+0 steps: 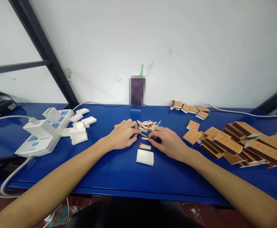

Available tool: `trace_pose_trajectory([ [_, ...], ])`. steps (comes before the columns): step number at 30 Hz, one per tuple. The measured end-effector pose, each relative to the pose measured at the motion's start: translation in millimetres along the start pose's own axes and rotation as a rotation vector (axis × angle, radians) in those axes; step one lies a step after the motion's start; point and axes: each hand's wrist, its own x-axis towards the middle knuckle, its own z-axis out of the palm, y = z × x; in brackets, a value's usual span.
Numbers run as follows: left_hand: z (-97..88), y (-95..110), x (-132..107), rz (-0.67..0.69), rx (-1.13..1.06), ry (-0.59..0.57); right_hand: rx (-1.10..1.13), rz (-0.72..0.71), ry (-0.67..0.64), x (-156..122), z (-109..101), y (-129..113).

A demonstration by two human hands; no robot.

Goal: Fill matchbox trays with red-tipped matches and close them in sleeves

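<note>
A loose pile of red-tipped matches (147, 125) lies mid-table, between and beyond my hands. My left hand (125, 134) is at the pile's left edge, its thumb and forefinger closed at the end of a match. My right hand (165, 140) pinches another match (143, 138) by its plain end, red head pointing left. Just below, a short row of matches (144, 146) lies side by side, heads to the left. Nearest me is a white matchbox tray (145, 157). A bit of tan card (116, 126) shows behind my left hand.
On the right, many matchbox sleeves (228, 144) lie heaped, with several more (192, 108) near the wall. White trays (78, 133) sit at left beside a power strip (43, 133) with plugs and cables. A blurred dark panel (137, 91) stands against the wall.
</note>
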Motion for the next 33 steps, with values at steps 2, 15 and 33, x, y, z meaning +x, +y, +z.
trace_pose_trajectory([
  [2, -0.8, 4, 0, 0.004, -0.046, -0.015, -0.007, -0.012, 0.009, 0, 1, 0],
  [15, 1.2, -3, -1, -0.091, 0.043, 0.111, -0.025, 0.022, -0.001, 0, -1, -2],
  [33, 2.1, 1, 0, -0.066, -0.009, 0.079, 0.003, 0.019, -0.01, 0, -4, -4],
])
